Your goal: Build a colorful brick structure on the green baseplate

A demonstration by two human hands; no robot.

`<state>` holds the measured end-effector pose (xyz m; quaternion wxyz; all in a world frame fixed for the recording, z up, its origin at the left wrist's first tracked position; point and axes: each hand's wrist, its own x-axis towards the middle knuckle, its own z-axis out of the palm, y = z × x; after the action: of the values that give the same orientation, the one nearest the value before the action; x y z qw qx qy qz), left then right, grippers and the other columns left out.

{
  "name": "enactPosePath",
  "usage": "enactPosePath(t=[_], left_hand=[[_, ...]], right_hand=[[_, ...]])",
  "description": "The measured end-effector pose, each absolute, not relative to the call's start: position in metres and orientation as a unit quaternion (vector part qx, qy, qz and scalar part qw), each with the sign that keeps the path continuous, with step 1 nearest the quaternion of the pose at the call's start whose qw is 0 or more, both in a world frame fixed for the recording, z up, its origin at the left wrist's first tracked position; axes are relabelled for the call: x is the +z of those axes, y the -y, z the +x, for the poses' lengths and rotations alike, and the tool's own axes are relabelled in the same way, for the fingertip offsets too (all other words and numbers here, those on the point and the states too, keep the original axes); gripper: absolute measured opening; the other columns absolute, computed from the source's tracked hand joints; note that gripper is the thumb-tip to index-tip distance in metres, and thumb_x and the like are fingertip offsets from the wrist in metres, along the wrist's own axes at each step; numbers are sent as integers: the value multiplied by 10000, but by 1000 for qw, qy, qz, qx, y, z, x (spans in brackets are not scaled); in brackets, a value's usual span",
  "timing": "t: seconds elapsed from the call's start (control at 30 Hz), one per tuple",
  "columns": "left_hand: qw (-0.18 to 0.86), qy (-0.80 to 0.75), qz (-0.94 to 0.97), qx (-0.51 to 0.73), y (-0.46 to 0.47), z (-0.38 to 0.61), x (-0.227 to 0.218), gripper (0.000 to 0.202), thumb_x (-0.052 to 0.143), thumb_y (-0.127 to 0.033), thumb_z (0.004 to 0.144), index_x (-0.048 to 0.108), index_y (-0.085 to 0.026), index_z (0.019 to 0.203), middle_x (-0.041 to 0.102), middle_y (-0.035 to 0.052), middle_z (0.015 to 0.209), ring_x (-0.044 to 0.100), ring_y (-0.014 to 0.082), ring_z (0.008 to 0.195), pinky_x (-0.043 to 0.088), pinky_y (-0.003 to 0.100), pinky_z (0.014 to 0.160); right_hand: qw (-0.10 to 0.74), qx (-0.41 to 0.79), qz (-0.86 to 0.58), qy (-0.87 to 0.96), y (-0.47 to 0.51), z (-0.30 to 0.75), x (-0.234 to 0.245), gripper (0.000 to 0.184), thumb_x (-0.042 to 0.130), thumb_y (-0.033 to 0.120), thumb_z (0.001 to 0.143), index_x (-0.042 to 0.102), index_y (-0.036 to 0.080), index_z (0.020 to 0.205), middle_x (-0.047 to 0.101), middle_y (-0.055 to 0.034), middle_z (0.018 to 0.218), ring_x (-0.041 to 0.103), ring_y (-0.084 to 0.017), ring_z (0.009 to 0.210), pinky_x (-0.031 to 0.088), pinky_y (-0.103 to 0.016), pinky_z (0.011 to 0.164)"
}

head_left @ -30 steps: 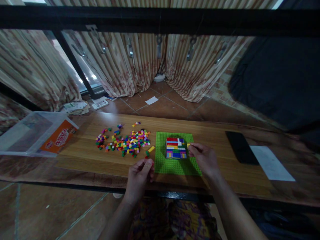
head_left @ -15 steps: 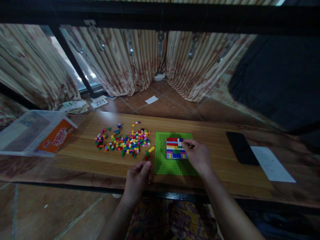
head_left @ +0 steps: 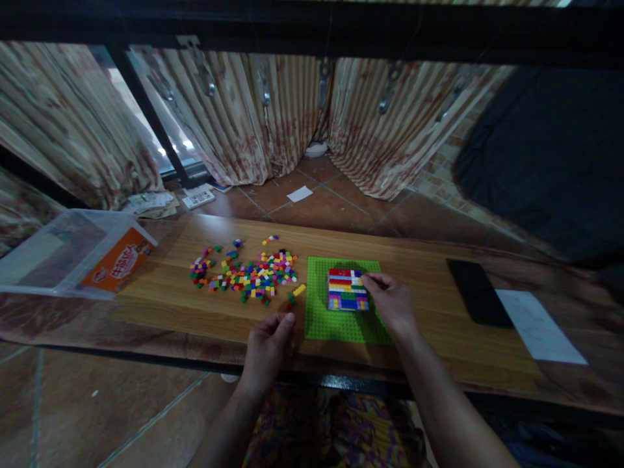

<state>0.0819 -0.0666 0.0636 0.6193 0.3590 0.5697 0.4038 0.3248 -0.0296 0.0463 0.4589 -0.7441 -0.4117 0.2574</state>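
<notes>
A square block of stacked multicoloured toy bricks [head_left: 347, 290] is set on a green studded baseplate [head_left: 319, 327]. At the block's upper right edge is my right hand [head_left: 391, 300], thumb and forefinger pinched together; anything between the tips is too small to make out. My left hand [head_left: 268, 338] hovers by the table's front edge, left of the baseplate, its thumb pressed against curled fingers. What it may hold is hidden. Just above it lie a yellow brick [head_left: 299, 290] and a few green and red ones. A spread of loose bricks [head_left: 258, 276] covers the table further left.
A clear plastic tub with an orange label [head_left: 119, 263] stands at the table's left end. On the right are a black phone-like slab [head_left: 479, 292] and a white sheet of paper [head_left: 541, 328]. The wooden table [head_left: 419, 260] has curtains [head_left: 283, 123] beyond it.
The whole view has shifted slightly, with the table things appearing a little further right. My right fingers stay at the block's upper right edge; my left hand keeps its closed pose.
</notes>
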Motion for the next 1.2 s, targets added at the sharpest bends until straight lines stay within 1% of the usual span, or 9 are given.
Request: enactPosePath(t=[0.43,0.57,0.73,0.8,0.87,0.93,1.03,1.1,1.2], left_hand=[[619,-563,359,413,65,82,61,392,703,-508,700,544,-160,616,464,-55,461,388,60,415,301,181,415],[621,-566,348,416,63,82,62,409,717,-524,677,540,-160,615,461,-58,461,385,57,407,303,182,412],[607,-570,354,425,62,75,64,410,726,-524,658,553,-154,621,492,-47,488,422,65,431,320,182,423],[600,-577,351,430,62,68,64,400,731,-516,650,570,-150,636,511,-41,509,449,74,456,350,186,442],[588,-589,347,433,62,60,60,397,739,-514,637,592,-146,663,531,-36,532,474,84,478,379,194,464],[570,-603,346,438,61,50,55,399,750,-510,623,618,-143,709,556,-29,558,508,100,505,405,203,488],[530,-627,372,434,55,40,46,370,728,-485,655,654,-148,790,601,-11,606,562,134,559,437,223,526],[470,-642,436,420,49,38,42,282,684,-421,714,677,-160,820,646,11,668,596,155,619,460,241,580],[336,-640,566,396,39,40,39,133,621,-287,779,696,-188,825,694,41,796,633,176,750,479,271,714]], right_hand=[[469,279,-730,411,27,327,42,360,684,488,690,742,164,835,748,-90,790,669,-219,696,497,-335,652],[469,287,-732,401,22,327,41,339,695,473,665,740,164,796,739,-79,748,651,-207,656,476,-320,614],[473,309,-721,401,17,333,39,344,708,472,635,732,157,769,732,-73,730,644,-204,653,470,-318,619],[471,297,-723,409,20,334,42,355,713,484,639,730,154,769,730,-78,734,644,-208,661,474,-323,634],[481,254,-728,417,28,329,47,342,685,488,693,725,159,778,730,-80,750,641,-207,674,476,-325,652],[504,214,-722,423,41,316,54,326,631,486,770,716,172,796,726,-72,764,636,-202,687,477,-322,663],[525,225,-671,472,64,281,63,277,600,459,833,698,200,834,714,-49,828,638,-194,752,483,-312,704],[483,253,-625,558,76,254,62,210,577,395,869,687,219,843,690,-36,836,631,-186,776,476,-301,710],[425,269,-580,641,86,221,51,183,506,304,917,661,229,857,643,-32,794,612,-174,739,466,-292,679]])
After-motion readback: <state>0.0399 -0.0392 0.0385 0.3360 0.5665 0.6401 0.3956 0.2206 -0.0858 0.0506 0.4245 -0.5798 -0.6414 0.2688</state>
